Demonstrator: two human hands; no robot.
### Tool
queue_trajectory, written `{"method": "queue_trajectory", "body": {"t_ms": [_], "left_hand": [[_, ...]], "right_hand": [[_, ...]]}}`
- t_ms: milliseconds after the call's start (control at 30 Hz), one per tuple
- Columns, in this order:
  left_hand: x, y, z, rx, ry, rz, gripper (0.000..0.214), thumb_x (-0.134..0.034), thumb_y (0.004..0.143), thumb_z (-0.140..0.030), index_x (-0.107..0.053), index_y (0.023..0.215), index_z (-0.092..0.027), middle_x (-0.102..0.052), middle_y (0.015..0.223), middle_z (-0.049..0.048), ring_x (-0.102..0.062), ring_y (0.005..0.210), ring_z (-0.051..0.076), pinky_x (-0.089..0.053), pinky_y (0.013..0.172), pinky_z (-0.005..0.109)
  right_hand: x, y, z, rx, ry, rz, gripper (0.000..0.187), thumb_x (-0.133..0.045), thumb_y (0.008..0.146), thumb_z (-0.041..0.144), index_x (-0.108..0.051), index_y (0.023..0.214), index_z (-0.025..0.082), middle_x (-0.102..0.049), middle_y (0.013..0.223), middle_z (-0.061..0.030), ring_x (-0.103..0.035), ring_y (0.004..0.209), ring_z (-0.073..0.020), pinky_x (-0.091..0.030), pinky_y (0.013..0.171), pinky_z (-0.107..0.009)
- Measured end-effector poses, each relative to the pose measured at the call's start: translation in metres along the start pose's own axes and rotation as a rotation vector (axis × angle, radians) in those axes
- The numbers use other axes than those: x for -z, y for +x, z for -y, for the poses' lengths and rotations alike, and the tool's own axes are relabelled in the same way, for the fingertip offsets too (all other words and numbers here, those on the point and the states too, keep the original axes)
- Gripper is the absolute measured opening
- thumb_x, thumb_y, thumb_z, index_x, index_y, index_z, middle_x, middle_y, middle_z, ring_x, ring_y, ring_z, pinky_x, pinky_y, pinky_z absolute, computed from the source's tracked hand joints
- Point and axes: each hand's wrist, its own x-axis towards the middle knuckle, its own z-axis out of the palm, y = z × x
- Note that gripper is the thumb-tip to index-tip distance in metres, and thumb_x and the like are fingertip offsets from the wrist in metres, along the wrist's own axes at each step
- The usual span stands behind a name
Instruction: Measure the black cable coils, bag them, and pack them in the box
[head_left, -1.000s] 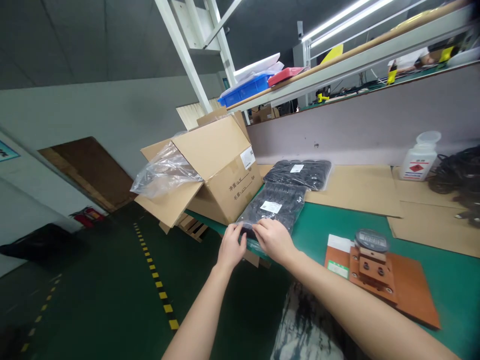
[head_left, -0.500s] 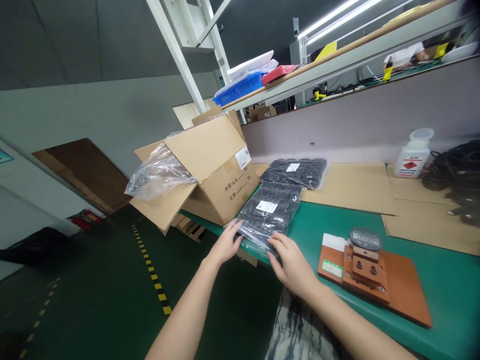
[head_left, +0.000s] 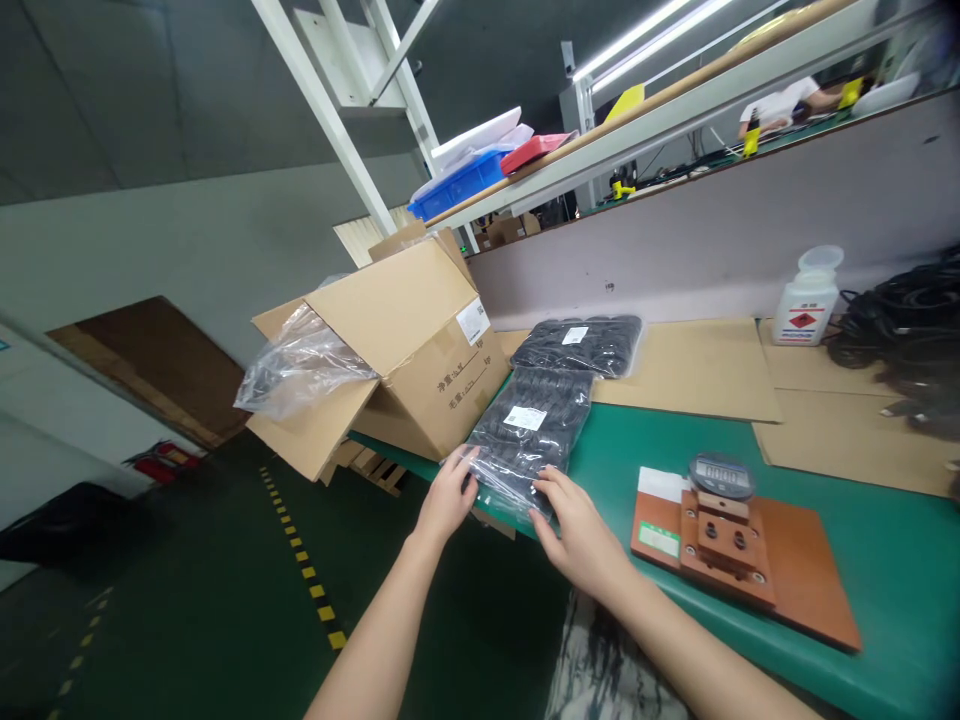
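A clear plastic bag of black parts point(head_left: 551, 395) lies at the green bench's front edge, a white label on top. What the parts are is hard to make out through the film. At the bag's near left corner, my left hand point(head_left: 448, 497) is closed on the loose film. My right hand point(head_left: 576, 520) grips the near right edge, fingers over the film and thumb lower. Just behind lies a second bag of black parts point(head_left: 607, 350), also labelled. Left of the bags stands an open cardboard box point(head_left: 435, 385) with clear plastic liner point(head_left: 300, 365) spilling out.
A brown gauge fixture with a digital dial point(head_left: 722, 477) sits on the bench point(head_left: 600, 460) to the right. Flat cardboard point(head_left: 697, 370), a white bottle point(head_left: 806, 300) and black cables point(head_left: 900, 310) are further back. Overhead, a shelf holds a blue tray point(head_left: 461, 190). A person works beyond the partition.
The view has shifted slightly, so the bench things appear a little further left. Both hands stay at the bag's near edge, with almost no movement against it.
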Motion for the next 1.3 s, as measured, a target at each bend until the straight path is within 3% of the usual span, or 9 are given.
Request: {"method": "queue_trajectory", "body": {"t_ms": [167,367,600,800,967,1133,1300], "left_hand": [[-0.004,-0.002,0.002,-0.035,0.001,-0.014,0.045,-0.042,0.095,-0.019,-0.049,0.138,-0.030,-0.042,0.148,0.0066,-0.039,0.138,0.022,-0.035,0.113,0.038],[0.005,-0.002,0.007,-0.071,-0.011,0.046,0.042,-0.037,0.099,-0.023,-0.050,0.138,-0.030,-0.042,0.150,0.0062,-0.040,0.138,0.021,-0.038,0.110,0.035],[0.005,-0.004,0.008,-0.066,0.003,0.061,0.046,-0.036,0.096,-0.017,-0.053,0.135,-0.034,-0.042,0.151,0.0042,-0.041,0.137,0.022,-0.039,0.110,0.039],[-0.001,-0.005,0.002,0.010,-0.033,-0.013,0.044,-0.035,0.097,-0.019,-0.052,0.137,-0.028,-0.041,0.151,0.0061,-0.040,0.138,0.019,-0.035,0.113,0.037],[0.000,0.001,-0.003,0.057,-0.073,-0.045,0.037,-0.042,0.096,-0.026,-0.060,0.128,-0.024,-0.049,0.146,0.0091,-0.046,0.134,0.021,-0.038,0.111,0.037],[-0.004,0.008,-0.007,0.121,-0.101,-0.104,0.034,-0.047,0.092,-0.022,-0.065,0.122,-0.024,-0.056,0.140,0.0067,-0.051,0.130,0.021,-0.040,0.110,0.038],[-0.006,0.015,-0.010,0.257,-0.118,-0.153,0.040,-0.056,0.087,-0.020,-0.062,0.126,-0.020,-0.067,0.125,0.0102,-0.062,0.117,0.026,-0.047,0.102,0.042]], "right_hand": [[0.000,0.000,-0.001,-0.008,0.005,0.006,0.026,-0.050,0.092,0.023,-0.057,0.116,0.015,-0.055,0.133,-0.0181,-0.050,0.128,-0.0316,-0.046,0.105,-0.051],[0.001,-0.001,0.000,-0.014,0.011,0.001,0.024,-0.051,0.092,0.024,-0.058,0.114,0.016,-0.056,0.133,-0.0178,-0.051,0.128,-0.0318,-0.047,0.104,-0.051],[-0.001,-0.001,-0.001,-0.009,0.023,-0.031,0.027,-0.052,0.091,0.023,-0.058,0.116,0.017,-0.057,0.131,-0.0179,-0.052,0.126,-0.0321,-0.048,0.102,-0.052],[0.001,-0.001,0.001,-0.021,0.031,-0.015,0.026,-0.052,0.091,0.023,-0.058,0.115,0.017,-0.056,0.133,-0.0168,-0.052,0.127,-0.0311,-0.048,0.104,-0.049],[0.000,-0.001,0.000,-0.024,0.026,-0.020,0.026,-0.052,0.091,0.023,-0.058,0.116,0.017,-0.056,0.133,-0.0171,-0.052,0.127,-0.0312,-0.047,0.104,-0.050],[-0.001,-0.001,-0.001,-0.011,0.043,-0.046,0.027,-0.053,0.090,0.022,-0.058,0.116,0.018,-0.057,0.133,-0.0166,-0.053,0.126,-0.0304,-0.048,0.104,-0.049],[-0.002,-0.001,-0.002,-0.029,0.047,-0.043,0.027,-0.052,0.091,0.022,-0.058,0.117,0.018,-0.056,0.133,-0.0165,-0.053,0.126,-0.0308,-0.048,0.104,-0.050]]}}
